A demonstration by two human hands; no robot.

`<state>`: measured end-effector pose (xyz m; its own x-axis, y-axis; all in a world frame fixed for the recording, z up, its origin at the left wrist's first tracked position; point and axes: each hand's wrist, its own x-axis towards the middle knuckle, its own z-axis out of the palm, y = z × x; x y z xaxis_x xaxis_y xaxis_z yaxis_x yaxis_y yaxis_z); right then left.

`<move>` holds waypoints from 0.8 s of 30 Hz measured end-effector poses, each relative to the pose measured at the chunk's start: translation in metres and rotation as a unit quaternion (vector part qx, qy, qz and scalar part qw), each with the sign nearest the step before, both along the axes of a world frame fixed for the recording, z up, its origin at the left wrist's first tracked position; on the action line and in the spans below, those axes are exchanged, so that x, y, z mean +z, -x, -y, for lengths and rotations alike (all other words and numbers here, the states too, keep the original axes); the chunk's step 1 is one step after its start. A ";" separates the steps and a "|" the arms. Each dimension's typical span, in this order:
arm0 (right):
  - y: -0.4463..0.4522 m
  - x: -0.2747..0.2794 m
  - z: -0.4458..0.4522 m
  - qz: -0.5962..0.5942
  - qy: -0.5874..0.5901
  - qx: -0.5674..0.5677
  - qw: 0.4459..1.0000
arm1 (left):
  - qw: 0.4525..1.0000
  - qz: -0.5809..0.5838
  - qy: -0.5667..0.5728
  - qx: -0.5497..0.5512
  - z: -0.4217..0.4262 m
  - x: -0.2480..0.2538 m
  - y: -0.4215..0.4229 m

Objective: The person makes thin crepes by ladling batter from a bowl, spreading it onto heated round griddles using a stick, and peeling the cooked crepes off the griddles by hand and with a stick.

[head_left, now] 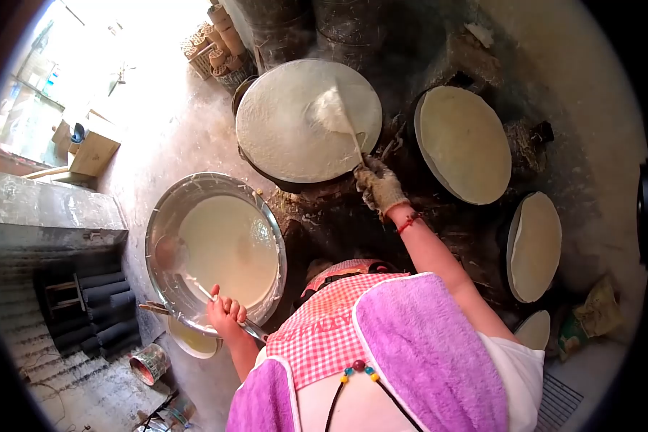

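Observation:
My right hand (380,187), in a soiled work glove, is closed round the thin handle of a batter spreader (356,142). The spreader's pale head rests in wet batter on a large round griddle (270,147). My left hand (225,314) is bare and closed round the metal handle of a ladle (173,253). That ladle lies over the inner left side of a wide steel basin (158,216). Pale liquid batter (229,241) fills much of the basin, which stands left of the griddle.
More round griddles bear pale flat sheets, one a large pancake (464,144) and another a narrower-looking pancake (534,247). Perforated briquettes (219,43) are stacked at the back. A bucket (150,364) stands lower left, and a crumpled sack (594,317) lies at right. Steam blurs the back.

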<state>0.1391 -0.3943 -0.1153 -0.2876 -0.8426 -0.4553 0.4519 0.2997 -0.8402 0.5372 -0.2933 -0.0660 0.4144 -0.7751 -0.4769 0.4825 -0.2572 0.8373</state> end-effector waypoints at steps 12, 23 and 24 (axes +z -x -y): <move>0.036 0.022 0.018 -0.098 -0.070 0.133 0.984 | 0.929 -0.037 -0.025 -0.368 0.094 0.057 0.135; 0.057 -0.018 -0.061 0.025 -0.004 0.040 0.999 | 0.914 -0.320 0.014 -0.248 0.091 0.051 0.234; 0.042 -0.023 -0.050 0.031 0.013 0.052 0.998 | 0.901 -0.354 0.024 -0.249 0.093 0.045 0.240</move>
<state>0.0972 -0.3446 -0.1388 -0.1711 -0.8777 -0.4476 0.4705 0.3263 -0.8199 0.2976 -0.3860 -0.0213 -0.3852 -0.8078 -0.4461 0.7358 -0.5606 0.3799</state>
